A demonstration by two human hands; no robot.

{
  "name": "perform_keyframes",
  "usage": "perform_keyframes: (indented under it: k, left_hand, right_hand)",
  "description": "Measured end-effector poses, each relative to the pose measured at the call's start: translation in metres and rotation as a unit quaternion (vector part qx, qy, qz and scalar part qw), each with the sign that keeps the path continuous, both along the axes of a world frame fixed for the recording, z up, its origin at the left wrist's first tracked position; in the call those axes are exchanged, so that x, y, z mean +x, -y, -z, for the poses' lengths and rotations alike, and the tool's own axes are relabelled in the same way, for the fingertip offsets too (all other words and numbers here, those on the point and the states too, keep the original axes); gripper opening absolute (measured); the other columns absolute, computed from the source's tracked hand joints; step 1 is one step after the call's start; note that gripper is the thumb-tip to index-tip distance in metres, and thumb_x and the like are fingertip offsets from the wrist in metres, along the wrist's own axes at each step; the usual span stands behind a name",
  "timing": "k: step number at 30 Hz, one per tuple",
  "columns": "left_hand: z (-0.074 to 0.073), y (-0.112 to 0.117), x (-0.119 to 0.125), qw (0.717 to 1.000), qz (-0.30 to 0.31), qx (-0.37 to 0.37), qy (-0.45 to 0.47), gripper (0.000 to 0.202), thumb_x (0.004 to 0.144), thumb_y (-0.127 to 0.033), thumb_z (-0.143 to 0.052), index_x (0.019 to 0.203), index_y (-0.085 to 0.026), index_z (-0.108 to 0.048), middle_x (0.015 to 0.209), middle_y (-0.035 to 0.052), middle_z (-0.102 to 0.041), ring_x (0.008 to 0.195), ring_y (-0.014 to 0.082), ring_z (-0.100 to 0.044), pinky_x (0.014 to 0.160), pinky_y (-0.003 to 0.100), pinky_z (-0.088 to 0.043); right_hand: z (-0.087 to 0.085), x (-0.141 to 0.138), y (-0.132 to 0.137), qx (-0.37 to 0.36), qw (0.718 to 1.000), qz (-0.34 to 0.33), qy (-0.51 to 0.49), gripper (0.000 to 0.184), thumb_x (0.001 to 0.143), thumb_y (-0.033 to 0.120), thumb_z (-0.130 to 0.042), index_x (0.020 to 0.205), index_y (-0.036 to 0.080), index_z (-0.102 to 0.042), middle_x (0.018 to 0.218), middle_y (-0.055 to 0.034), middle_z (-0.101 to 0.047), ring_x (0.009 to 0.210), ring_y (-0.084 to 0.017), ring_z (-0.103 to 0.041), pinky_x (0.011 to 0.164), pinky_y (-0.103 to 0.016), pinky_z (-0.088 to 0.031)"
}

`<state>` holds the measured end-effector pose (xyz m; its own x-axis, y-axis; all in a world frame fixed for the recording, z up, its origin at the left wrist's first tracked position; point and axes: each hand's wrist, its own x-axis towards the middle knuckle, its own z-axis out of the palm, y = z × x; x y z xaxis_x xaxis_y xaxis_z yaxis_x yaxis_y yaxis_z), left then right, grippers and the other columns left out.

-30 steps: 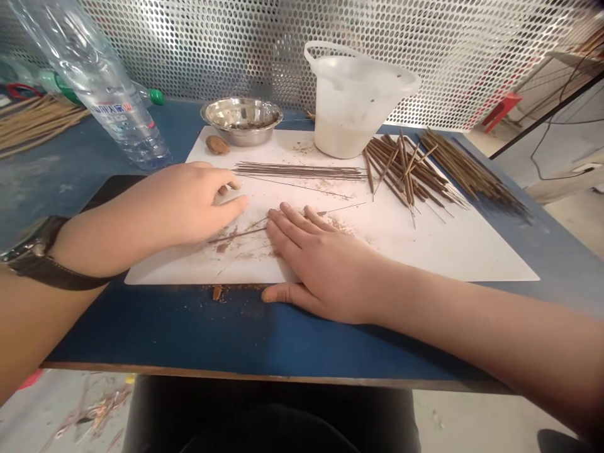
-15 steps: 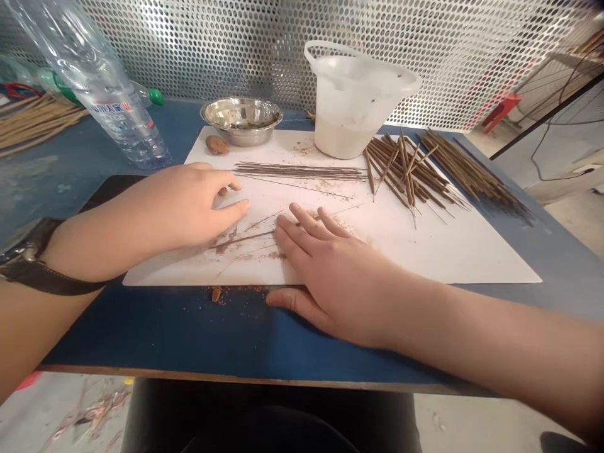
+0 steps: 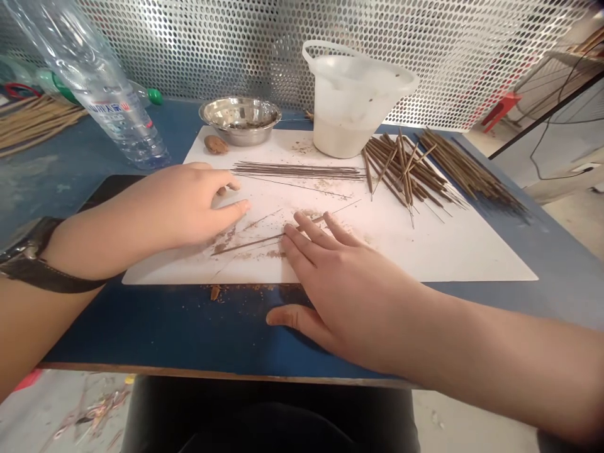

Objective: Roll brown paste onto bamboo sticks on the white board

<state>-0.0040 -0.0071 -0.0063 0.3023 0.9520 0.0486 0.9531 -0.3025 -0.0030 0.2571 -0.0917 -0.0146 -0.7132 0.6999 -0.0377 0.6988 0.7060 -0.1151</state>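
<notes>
My right hand (image 3: 330,270) lies flat, fingers spread, with its fingertips on a thin brown incense stick (image 3: 248,243) on the white board (image 3: 453,258). The stick slants up to the right and passes under the fingers, which hide part of it; its bare thin end shows beyond them. Holding nothing, my left hand (image 3: 198,201) hovers at the board's left side, thumb and index finger apart, its other fingers curled. Brown crumbs are scattered about the stick. Beyond the hands, a row of thin bare sticks (image 3: 297,170) lies across the board.
A lump of brown paste (image 3: 216,145) sits by a metal bowl (image 3: 240,119). Behind stand a translucent plastic pitcher (image 3: 349,107) and, at left, a large plastic bottle (image 3: 108,107). Thick coated sticks (image 3: 406,170) are heaped at right, beside a darker bundle (image 3: 472,170). A perforated metal panel (image 3: 226,50) rises behind.
My right hand has slid slightly towards me and to the right, and the stick beneath it has rolled a little nearer. My left hand has stayed in place.
</notes>
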Motion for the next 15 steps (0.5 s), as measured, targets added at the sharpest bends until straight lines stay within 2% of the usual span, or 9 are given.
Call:
perform_keyframes:
  k: [5,12,15]
  left_hand:
    - [-0.002,0.001,-0.001,1.0,0.013,-0.003,0.01,0.067,0.096,-0.072,-0.044,0.13,-0.025,-0.078,0.126,0.0138,-0.078,0.113,0.0371,-0.074,0.092,0.048,-0.056]
    - [-0.002,0.0,-0.001,1.0,0.017,-0.007,0.006,0.067,0.097,-0.071,-0.044,0.131,-0.024,-0.077,0.127,0.0137,-0.078,0.115,0.037,-0.073,0.092,0.048,-0.056]
    - [-0.002,0.0,-0.002,1.0,0.017,-0.008,0.003,0.068,0.097,-0.074,-0.043,0.126,-0.024,-0.078,0.126,0.0139,-0.078,0.112,0.0366,-0.074,0.088,0.047,-0.056]
  right_hand:
    - [0.003,-0.003,-0.007,0.006,1.0,0.017,0.0,0.095,0.112,0.071,-0.046,0.171,-0.004,-0.044,0.178,-0.0296,-0.038,0.174,-0.045,-0.02,0.141,-0.069,-0.021]
    - [0.001,-0.004,0.003,0.006,0.999,0.031,0.008,0.089,0.114,0.066,-0.044,0.168,-0.005,-0.049,0.176,-0.0309,-0.042,0.173,-0.045,-0.024,0.14,-0.067,-0.026]
    - [0.001,-0.006,-0.005,0.01,0.999,0.038,0.005,0.081,0.116,0.057,-0.042,0.17,-0.004,-0.046,0.177,-0.0301,-0.042,0.174,-0.044,-0.022,0.14,-0.068,-0.024]
